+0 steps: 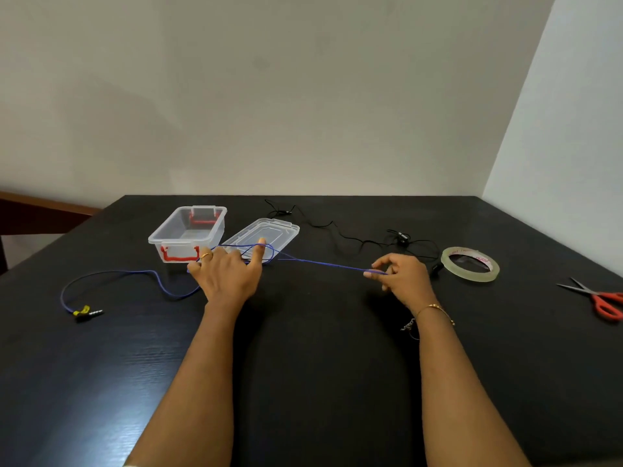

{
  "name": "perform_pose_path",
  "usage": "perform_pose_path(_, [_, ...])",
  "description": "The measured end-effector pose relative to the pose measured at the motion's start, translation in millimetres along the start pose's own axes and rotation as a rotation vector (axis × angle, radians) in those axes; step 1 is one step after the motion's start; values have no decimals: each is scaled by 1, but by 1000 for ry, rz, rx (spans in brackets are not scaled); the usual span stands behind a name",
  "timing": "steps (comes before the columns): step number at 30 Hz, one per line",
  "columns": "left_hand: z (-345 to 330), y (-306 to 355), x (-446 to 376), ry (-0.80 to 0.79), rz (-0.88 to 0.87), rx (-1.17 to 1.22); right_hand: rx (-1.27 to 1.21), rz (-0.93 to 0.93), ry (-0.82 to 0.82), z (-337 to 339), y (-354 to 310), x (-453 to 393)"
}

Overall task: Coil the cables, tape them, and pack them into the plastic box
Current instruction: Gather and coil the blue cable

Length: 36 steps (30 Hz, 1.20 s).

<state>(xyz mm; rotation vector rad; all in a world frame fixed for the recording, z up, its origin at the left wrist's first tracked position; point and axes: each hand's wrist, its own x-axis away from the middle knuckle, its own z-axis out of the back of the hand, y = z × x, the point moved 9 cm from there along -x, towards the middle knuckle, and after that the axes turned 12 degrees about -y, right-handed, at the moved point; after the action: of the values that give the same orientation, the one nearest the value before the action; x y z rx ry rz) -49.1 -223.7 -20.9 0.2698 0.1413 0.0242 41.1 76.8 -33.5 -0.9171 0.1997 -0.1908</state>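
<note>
Looping round the spread thumb and little finger of the left hand point(226, 272), the blue cable point(323, 263) had a turn or two already laid, with the fingers held straight and wide apart as a frame. From there it ran taut across to the right hand point(403, 275), which pinched it between thumb and forefinger while the other fingers curled loosely. The free tail trailed off toward the table's left edge, curving down to a jack plug point(88, 312) with a yellow tag.

To my eye the coiling had only just begun, most of the length still lying loose. Doing it well would call for even tension from the pinching hand, each turn landing beside the last and not crossing it, and the spread of the left fingers kept constant so the loops matched in size. The tail might drag or snag as it was drawn in, so it wanted feeding slowly.

Just behind the left hand stood the plastic box point(187, 234), open, its lid point(261, 235) lying beside it. A black cable point(350, 239) sprawled uncoiled toward the far edge. The tape roll point(470, 264) lay near the right hand, and scissors point(598, 299) with red handles at the right edge of the table point(320, 382).
</note>
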Motion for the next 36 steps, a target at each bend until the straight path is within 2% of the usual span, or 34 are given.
perform_pose_path(2, [-4,-2,-1,-30,9,1,-119,-5,-164,-5,5,3])
perform_pose_path(4, [-6,-1,-2,-45,9,5,-197,16,-224,-1,5,8])
perform_pose_path(8, [-8,-3,-4,-52,31,19,-275,48,-201,6,0,12])
perform_pose_path(13, [-13,1,-2,-68,26,-24,-386,-77,-53,13,13,9])
perform_pose_path(18, [-16,2,-1,-83,23,-24,-138,-136,127,24,19,10])
perform_pose_path(23, [-17,-3,-2,-112,57,9,45,-170,63,15,17,7])
perform_pose_path(25, [-16,-3,-2,-114,60,10,113,-120,74,15,8,8])
perform_pose_path(27, [-16,-2,-2,-114,58,7,127,-58,-1,8,-5,11])
perform_pose_path(31, [-17,-1,-3,-116,59,1,194,-162,-456,-33,-9,23])
perform_pose_path(33, [-18,-1,-3,-123,64,-3,247,-222,-513,-32,-5,27])
perform_pose_path(36, [-20,1,-4,-128,51,-22,303,-246,-499,-24,-5,29])
